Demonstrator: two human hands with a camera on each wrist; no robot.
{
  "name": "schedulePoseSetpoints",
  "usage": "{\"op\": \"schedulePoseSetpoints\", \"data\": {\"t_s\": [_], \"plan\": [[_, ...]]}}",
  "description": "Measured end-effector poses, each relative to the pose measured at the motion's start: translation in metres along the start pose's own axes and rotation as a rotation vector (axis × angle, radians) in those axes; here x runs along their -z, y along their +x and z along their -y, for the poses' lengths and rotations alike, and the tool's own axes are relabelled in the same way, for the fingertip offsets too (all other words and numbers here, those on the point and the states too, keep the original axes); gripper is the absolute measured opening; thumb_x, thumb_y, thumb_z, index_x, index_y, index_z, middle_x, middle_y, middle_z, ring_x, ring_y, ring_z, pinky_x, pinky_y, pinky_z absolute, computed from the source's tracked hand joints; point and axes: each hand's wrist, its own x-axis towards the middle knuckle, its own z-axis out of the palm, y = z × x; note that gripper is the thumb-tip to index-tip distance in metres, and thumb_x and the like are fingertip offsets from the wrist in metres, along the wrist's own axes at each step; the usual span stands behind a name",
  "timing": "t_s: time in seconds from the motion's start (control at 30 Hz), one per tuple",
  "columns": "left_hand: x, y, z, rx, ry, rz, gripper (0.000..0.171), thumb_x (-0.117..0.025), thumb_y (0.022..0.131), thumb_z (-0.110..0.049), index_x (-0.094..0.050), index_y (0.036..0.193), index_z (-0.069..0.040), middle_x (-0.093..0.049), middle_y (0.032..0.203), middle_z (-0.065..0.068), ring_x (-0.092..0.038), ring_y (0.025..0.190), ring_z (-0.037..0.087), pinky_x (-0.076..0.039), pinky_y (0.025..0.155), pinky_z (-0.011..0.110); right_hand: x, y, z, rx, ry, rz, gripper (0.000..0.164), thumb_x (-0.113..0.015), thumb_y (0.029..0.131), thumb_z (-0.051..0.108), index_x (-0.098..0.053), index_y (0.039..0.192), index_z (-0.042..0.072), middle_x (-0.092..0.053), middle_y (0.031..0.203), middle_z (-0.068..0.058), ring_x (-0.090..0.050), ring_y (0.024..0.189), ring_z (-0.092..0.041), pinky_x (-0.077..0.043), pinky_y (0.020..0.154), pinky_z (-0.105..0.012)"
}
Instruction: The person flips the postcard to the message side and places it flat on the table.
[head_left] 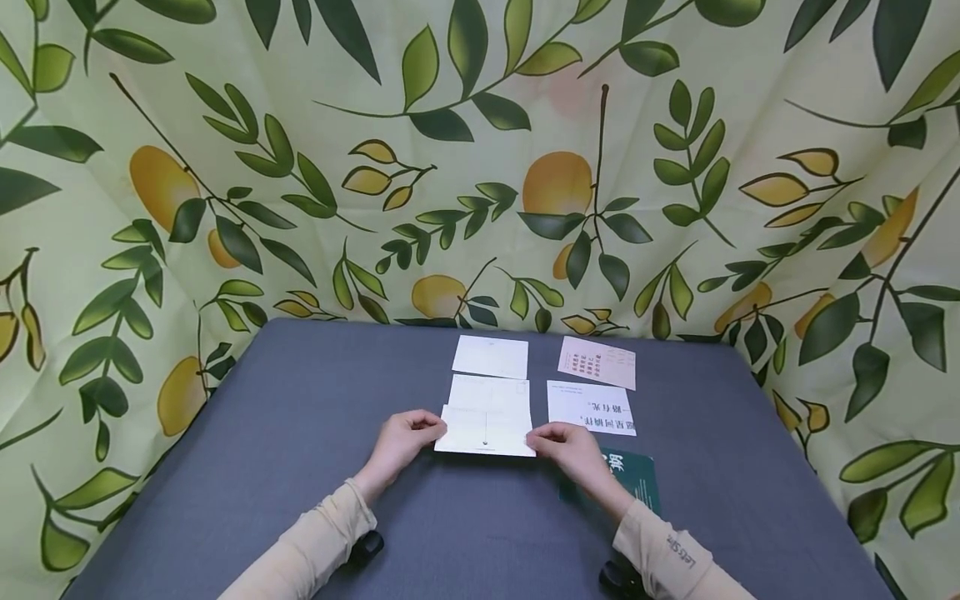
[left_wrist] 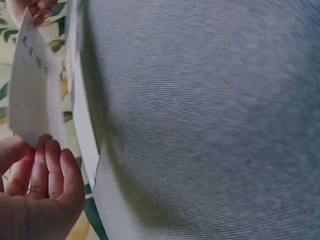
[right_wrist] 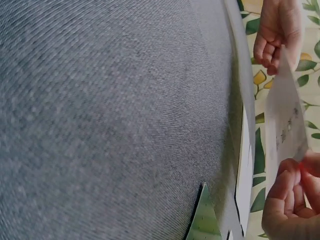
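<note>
A white postcard (head_left: 486, 429) with a thin line down its middle is held level above the table by both hands. My left hand (head_left: 403, 440) pinches its left edge between thumb and fingers, and my right hand (head_left: 576, 454) pinches the right edge. On its underside, dark printed characters show in both wrist views, where the postcard (left_wrist: 36, 90) is tilted in the picture. Just beyond it lies another white card (head_left: 491, 392), its near part covered by the held one. Partly beneath my right forearm is a dark green card (head_left: 637, 479) with white lettering.
Farther back lies a white card (head_left: 490, 357). To the right are a pink card (head_left: 597, 361) with red print and a white card (head_left: 590, 407) with dark lettering. The grey-blue cloth-covered table (head_left: 300, 417) meets a leaf-and-fruit patterned curtain (head_left: 480, 167).
</note>
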Motion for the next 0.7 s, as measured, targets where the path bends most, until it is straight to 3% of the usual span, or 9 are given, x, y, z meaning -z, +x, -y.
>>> {"op": "schedulePoseSetpoints", "data": {"t_s": [0.13,0.23,0.43,0.7], "plan": [[-0.001,-0.002,0.002,-0.08,0.215,0.033,0.012,-0.07,0.078,-0.012,-0.075,0.088,-0.008,-0.072,0.083,0.004,-0.055,0.069,0.005,-0.043,0.063,0.019,-0.003,-0.001,-0.002,0.072,-0.107,0.05,0.018,-0.071,0.08,0.014,-0.072,0.096,0.006,-0.066,0.073,0.0,-0.05,0.06,-0.009,-0.039,0.055,-0.021],[-0.002,-0.003,0.004,-0.116,0.322,0.079,0.015,-0.07,0.078,-0.014,-0.074,0.091,-0.007,-0.072,0.082,0.006,-0.053,0.067,0.007,-0.042,0.06,0.02,-0.006,-0.002,-0.005,0.113,-0.161,0.116,0.029,-0.07,0.08,0.015,-0.068,0.105,0.002,-0.057,0.066,0.002,-0.041,0.053,-0.009,-0.031,0.048,-0.02],[-0.001,-0.003,0.005,-0.11,0.415,0.135,0.018,-0.07,0.079,-0.016,-0.074,0.093,-0.006,-0.071,0.083,0.005,-0.05,0.067,0.008,-0.041,0.06,0.022,-0.01,-0.003,-0.009,0.149,-0.234,0.207,0.033,-0.069,0.081,0.015,-0.066,0.108,-0.002,-0.048,0.06,0.005,-0.037,0.05,-0.007,-0.027,0.046,-0.018],[-0.003,0.001,0.002,-0.081,0.48,0.209,0.025,-0.068,0.08,-0.015,-0.072,0.101,-0.003,-0.072,0.086,0.007,-0.048,0.065,0.009,-0.039,0.058,0.021,-0.013,0.0,-0.006,0.15,-0.305,0.216,0.031,-0.069,0.08,0.014,-0.067,0.107,-0.001,-0.047,0.061,0.004,-0.039,0.052,-0.008,-0.028,0.048,-0.018]]}}
